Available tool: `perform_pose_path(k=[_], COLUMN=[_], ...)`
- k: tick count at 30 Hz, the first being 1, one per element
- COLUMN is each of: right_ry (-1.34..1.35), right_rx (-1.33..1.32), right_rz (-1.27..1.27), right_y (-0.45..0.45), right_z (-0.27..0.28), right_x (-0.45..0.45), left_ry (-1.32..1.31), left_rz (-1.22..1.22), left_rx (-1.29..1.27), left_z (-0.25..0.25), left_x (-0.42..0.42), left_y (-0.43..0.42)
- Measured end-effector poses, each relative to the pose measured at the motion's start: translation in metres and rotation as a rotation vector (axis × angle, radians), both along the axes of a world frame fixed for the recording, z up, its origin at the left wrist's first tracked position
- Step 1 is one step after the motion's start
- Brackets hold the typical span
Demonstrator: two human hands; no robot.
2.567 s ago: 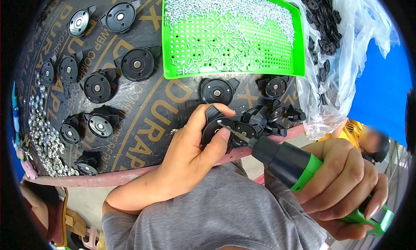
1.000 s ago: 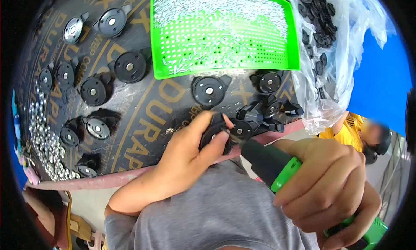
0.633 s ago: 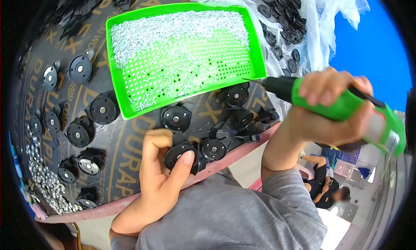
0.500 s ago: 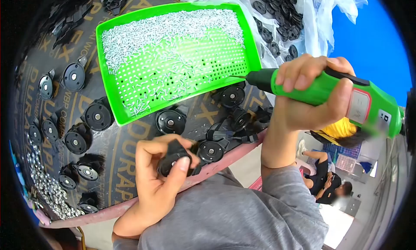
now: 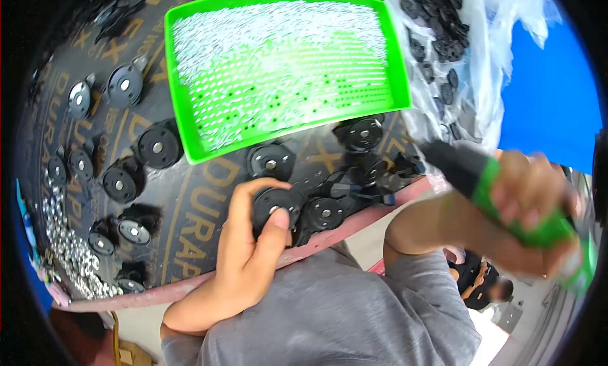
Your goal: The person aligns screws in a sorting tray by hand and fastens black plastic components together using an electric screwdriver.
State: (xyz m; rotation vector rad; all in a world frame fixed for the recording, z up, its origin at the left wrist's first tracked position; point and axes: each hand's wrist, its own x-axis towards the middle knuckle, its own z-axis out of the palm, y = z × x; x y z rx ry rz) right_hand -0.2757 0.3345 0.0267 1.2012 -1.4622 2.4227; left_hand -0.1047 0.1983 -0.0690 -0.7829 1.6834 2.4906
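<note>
Near the table's front edge my left hand (image 5: 250,245) grips a round black plastic part (image 5: 271,204), its disc face turned up and my thumb pressed on it. My right hand (image 5: 529,195), smeared by motion, is wrapped round a green electric screwdriver (image 5: 484,176) at the right. The tool's black nose points up and left, apart from the part in my left hand; its tip is too blurred to make out. Just right of my left hand sits another round black part (image 5: 325,212). Beyond stands a green perforated tray (image 5: 288,128) of small silvery screws (image 5: 272,27).
Several round black parts (image 5: 159,146) lie across the printed dark tabletop (image 5: 209,195). Loose shiny metal pieces (image 5: 69,245) are heaped at the left. Clear plastic sheeting (image 5: 487,68) with black discs (image 5: 443,24) lies at the back right. A seated person (image 5: 478,280) is beyond at the right.
My right hand has swung the screwdriver right and downward, away from the tray. My left hand has turned the black part so its round face shows. The whole view has shifted slightly.
</note>
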Motion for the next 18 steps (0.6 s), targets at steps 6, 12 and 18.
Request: perform_pose_path(k=[6, 12, 18], right_ry=[0.093, 0.172, 0.039], right_rx=[-0.032, 0.08, -0.036], right_rz=[0.346, 0.658, 0.227], right_y=[-0.021, -0.029, -0.032], right_z=[0.002, -0.013, -0.016], right_x=[0.046, 0.03, 0.055], left_ry=[0.022, 0.087, 0.105], left_rz=[-0.03, -0.014, -0.045], left_rx=[-0.042, -0.05, -0.083], left_z=[-0.001, -0.005, -0.003], left_x=[0.001, 0.001, 0.001], left_y=[0.001, 0.003, 0.001])
